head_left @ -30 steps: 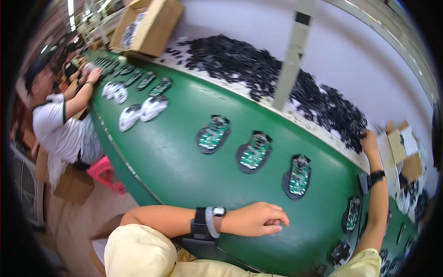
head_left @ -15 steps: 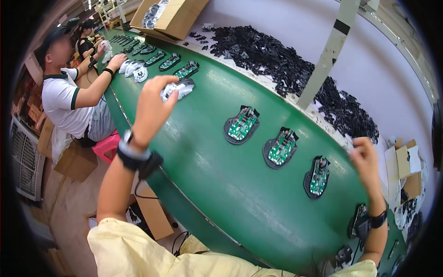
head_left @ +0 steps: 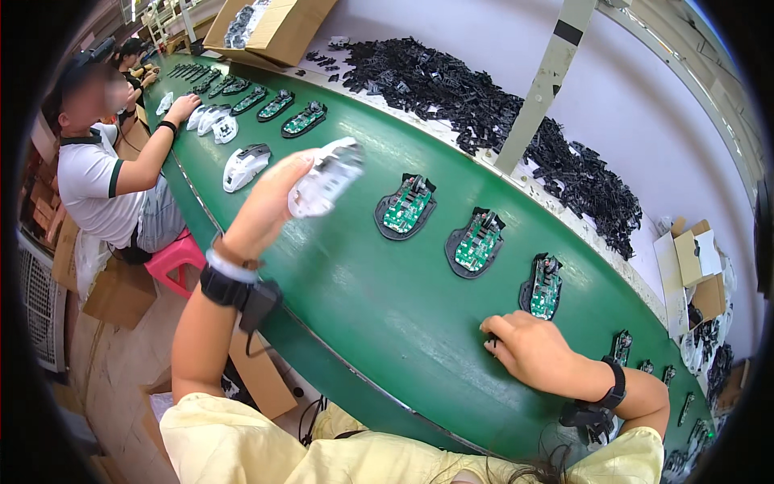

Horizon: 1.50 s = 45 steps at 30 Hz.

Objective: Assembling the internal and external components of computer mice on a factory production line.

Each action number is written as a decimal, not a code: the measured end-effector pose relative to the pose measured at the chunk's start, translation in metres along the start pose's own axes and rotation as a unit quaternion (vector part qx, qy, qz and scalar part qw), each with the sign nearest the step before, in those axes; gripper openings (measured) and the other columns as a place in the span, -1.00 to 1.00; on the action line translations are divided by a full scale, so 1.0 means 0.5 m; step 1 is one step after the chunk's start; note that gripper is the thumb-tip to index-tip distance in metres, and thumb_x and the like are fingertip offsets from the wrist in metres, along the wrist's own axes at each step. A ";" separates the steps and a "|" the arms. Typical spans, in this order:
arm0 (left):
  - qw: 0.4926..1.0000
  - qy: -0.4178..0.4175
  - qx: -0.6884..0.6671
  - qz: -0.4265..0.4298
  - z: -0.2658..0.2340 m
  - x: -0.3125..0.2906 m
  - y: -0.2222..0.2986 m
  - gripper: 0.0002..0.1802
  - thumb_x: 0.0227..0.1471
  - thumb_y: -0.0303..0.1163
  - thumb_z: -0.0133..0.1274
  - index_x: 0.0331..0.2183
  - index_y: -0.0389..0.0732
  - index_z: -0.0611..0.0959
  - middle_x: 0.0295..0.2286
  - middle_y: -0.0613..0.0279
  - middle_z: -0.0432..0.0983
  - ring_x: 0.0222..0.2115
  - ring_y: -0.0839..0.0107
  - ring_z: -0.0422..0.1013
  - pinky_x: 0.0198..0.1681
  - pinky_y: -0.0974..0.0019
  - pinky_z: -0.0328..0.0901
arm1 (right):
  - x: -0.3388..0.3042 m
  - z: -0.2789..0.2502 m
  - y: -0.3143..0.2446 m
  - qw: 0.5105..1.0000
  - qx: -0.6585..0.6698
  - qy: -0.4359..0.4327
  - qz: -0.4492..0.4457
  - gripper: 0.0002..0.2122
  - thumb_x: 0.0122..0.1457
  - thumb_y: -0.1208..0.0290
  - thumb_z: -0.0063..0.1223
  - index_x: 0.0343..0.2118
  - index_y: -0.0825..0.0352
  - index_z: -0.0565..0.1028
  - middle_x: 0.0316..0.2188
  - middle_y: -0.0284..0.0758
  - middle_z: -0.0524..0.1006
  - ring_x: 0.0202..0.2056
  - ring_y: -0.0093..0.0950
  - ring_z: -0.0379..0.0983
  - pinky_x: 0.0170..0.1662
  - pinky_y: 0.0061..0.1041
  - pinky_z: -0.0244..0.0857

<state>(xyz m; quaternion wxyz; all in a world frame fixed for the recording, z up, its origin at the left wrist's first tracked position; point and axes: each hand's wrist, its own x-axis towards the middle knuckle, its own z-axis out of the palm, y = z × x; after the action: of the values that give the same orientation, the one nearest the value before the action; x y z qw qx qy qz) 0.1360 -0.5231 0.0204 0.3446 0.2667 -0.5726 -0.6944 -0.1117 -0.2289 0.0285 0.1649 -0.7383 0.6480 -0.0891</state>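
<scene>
The left hand [head_left: 270, 198] grips a white shell [head_left: 326, 181] – held above the green worktop [head_left: 387, 323], its outline slightly blurred. The right hand [head_left: 536, 351] holds a small black part [head_left: 493, 340] in a narrow pinch (form too small to tell), just beside a circuit-board assembly [head_left: 545, 290]. A heap of black parts [head_left: 439, 90] lies along the far side.

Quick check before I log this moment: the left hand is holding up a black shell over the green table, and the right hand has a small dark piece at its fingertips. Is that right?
Not quite: the head view shows that the left hand is holding up a mostly white shell, not a black one, over the green table. The rest stands: the right hand has a small dark piece at its fingertips.
</scene>
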 end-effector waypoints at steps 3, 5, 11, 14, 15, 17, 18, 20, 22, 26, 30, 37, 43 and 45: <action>0.943 -0.162 -0.250 -0.145 0.048 -0.061 0.018 -0.44 0.23 -0.01 -0.29 0.03 -0.25 0.39 -0.14 0.07 0.48 -0.26 0.24 0.49 -0.31 0.22 0.45 | 0.014 -0.047 -0.002 0.993 0.054 0.101 0.000 -0.80 0.02 0.39 0.18 -0.32 0.30 0.43 -0.62 -0.27 0.45 -0.52 -0.29 0.43 -0.47 -0.35 0.31; 0.910 -0.201 -0.320 -0.170 0.113 -0.084 0.011 -0.43 0.20 -0.01 -0.25 0.06 -0.23 0.36 -0.10 0.01 0.46 -0.23 0.17 0.47 -0.31 0.16 0.43 | 0.041 -0.087 -0.019 0.975 0.175 0.120 0.067 -0.85 0.02 0.41 0.21 -0.42 0.32 0.46 -0.76 -0.37 0.38 -0.72 -0.55 0.29 -0.62 -0.53 0.15; 0.934 -0.193 -0.255 -0.162 0.273 -0.096 -0.019 -0.61 0.19 -0.30 -0.12 0.01 -0.23 0.39 -0.14 0.17 0.46 -0.23 0.42 0.43 -0.25 0.30 0.35 | 0.100 -0.128 -0.042 0.914 0.321 0.247 0.019 -0.93 0.09 0.51 0.13 -0.37 0.35 0.49 -0.68 -0.42 0.48 -0.68 -0.76 0.29 -0.61 -0.67 0.13; 0.949 -0.153 -0.241 -0.136 0.301 -0.096 -0.040 -0.59 0.20 -0.30 -0.15 0.05 -0.24 0.35 -0.10 0.17 0.43 -0.13 0.41 0.40 -0.11 0.28 0.32 | 0.089 -0.125 -0.024 0.886 0.407 0.215 0.065 -0.92 0.10 0.53 0.13 -0.35 0.39 0.50 -0.62 -0.41 0.51 -0.60 -0.73 0.36 -0.56 -0.67 0.21; 0.952 -0.167 -0.232 -0.113 0.303 -0.092 -0.051 -0.56 0.21 -0.30 -0.17 0.08 -0.25 0.31 -0.06 0.15 0.40 -0.09 0.38 0.37 -0.04 0.24 0.30 | 0.090 -0.122 -0.019 0.895 0.394 0.196 0.074 -0.92 0.10 0.52 0.13 -0.35 0.38 0.51 -0.62 -0.41 0.50 -0.59 -0.74 0.37 -0.55 -0.67 0.22; 0.952 -0.172 -0.233 -0.101 0.309 -0.093 -0.063 -0.53 0.20 -0.31 -0.19 0.11 -0.26 0.26 -0.01 0.12 0.35 -0.02 0.35 0.33 0.06 0.19 0.26 | 0.095 -0.097 0.000 0.944 0.260 0.202 0.029 -0.90 0.05 0.50 0.18 -0.36 0.34 0.53 -0.63 -0.37 0.50 -0.59 -0.67 0.41 -0.53 -0.64 0.25; 0.949 -0.162 -0.248 -0.109 0.315 -0.098 -0.063 -0.51 0.19 -0.33 -0.18 0.12 -0.26 0.25 0.00 0.12 0.33 0.00 0.35 0.31 0.08 0.18 0.23 | 0.105 -0.087 -0.004 0.951 0.175 0.255 -0.032 -0.90 0.00 0.48 0.21 -0.39 0.30 0.54 -0.62 -0.35 0.50 -0.61 -0.53 0.44 -0.54 -0.56 0.27; 0.946 -0.158 -0.262 -0.109 0.313 -0.100 -0.060 -0.48 0.14 -0.37 -0.16 0.13 -0.26 0.22 0.01 0.12 0.30 0.03 0.34 0.29 0.11 0.19 0.21 | 0.123 -0.068 0.004 0.944 0.074 0.308 -0.088 -0.89 -0.03 0.45 0.22 -0.43 0.27 0.54 -0.58 -0.35 0.46 -0.60 -0.41 0.42 -0.55 -0.47 0.28; 0.945 -0.166 -0.265 -0.096 0.300 -0.100 -0.064 -0.42 0.08 -0.44 -0.12 0.14 -0.26 0.20 0.01 0.11 0.29 0.03 0.33 0.27 0.11 0.21 0.20 | 0.127 -0.072 -0.003 0.955 0.022 0.290 -0.057 -0.90 -0.03 0.44 0.21 -0.44 0.26 0.53 -0.56 -0.35 0.41 -0.59 -0.40 0.41 -0.55 -0.45 0.28; 0.977 -0.126 -0.163 -0.046 0.292 -0.094 -0.085 -0.39 -0.05 -0.58 -0.09 0.10 -0.25 0.24 -0.06 0.13 0.34 -0.06 0.40 0.33 0.04 0.27 0.26 | 0.140 -0.064 -0.005 0.963 -0.025 0.263 -0.055 -0.90 -0.03 0.44 0.19 -0.44 0.26 0.50 -0.54 -0.34 0.34 -0.57 -0.40 0.39 -0.55 -0.43 0.28; 0.990 -0.087 -0.105 -0.030 0.295 -0.106 -0.097 -0.42 -0.08 -0.65 -0.11 0.06 -0.25 0.29 -0.13 0.16 0.39 -0.14 0.48 0.37 -0.05 0.34 0.32 | 0.127 -0.058 -0.010 0.974 -0.043 0.215 -0.046 -0.84 -0.04 0.44 0.20 -0.37 0.28 0.50 -0.53 -0.33 0.34 -0.54 -0.39 0.40 -0.53 -0.43 0.29; 0.994 -0.088 -0.059 0.026 0.298 -0.095 -0.092 -0.49 -0.07 -0.68 -0.10 0.00 -0.28 0.39 -0.21 0.23 0.44 -0.20 0.55 0.38 -0.13 0.44 0.32 | 0.127 -0.080 -0.010 0.941 0.025 0.325 -0.094 -0.65 -0.09 0.59 0.21 -0.18 0.33 0.43 -0.31 -0.19 0.39 -0.31 -0.26 0.39 -0.31 -0.41 0.31; 0.991 -0.095 -0.087 -0.023 0.292 -0.101 -0.087 -0.50 -0.11 -0.69 -0.08 -0.03 -0.29 0.42 -0.20 0.26 0.44 -0.21 0.55 0.38 -0.14 0.46 0.32 | 0.131 -0.058 -0.006 0.949 0.089 0.289 -0.092 -0.67 0.03 0.53 0.08 -0.09 0.33 0.38 -0.22 -0.19 0.42 -0.18 -0.22 0.41 -0.25 -0.33 0.34; 0.991 -0.109 -0.077 -0.017 0.292 -0.101 -0.092 -0.52 -0.12 -0.69 -0.08 -0.06 -0.30 0.45 -0.22 0.28 0.45 -0.23 0.57 0.38 -0.18 0.49 0.32 | 0.130 -0.057 0.013 0.922 -0.039 0.323 -0.212 -0.71 0.05 0.49 0.07 -0.12 0.28 0.41 -0.21 -0.26 0.45 -0.14 -0.30 0.41 -0.17 -0.32 0.29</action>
<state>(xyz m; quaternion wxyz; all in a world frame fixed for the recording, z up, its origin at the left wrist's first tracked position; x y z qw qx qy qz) 0.0477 -0.3894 0.0039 0.2876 0.1719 -0.5467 -0.7674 -0.1183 -0.2976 0.0475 -0.1048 -0.7951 0.4976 -0.3304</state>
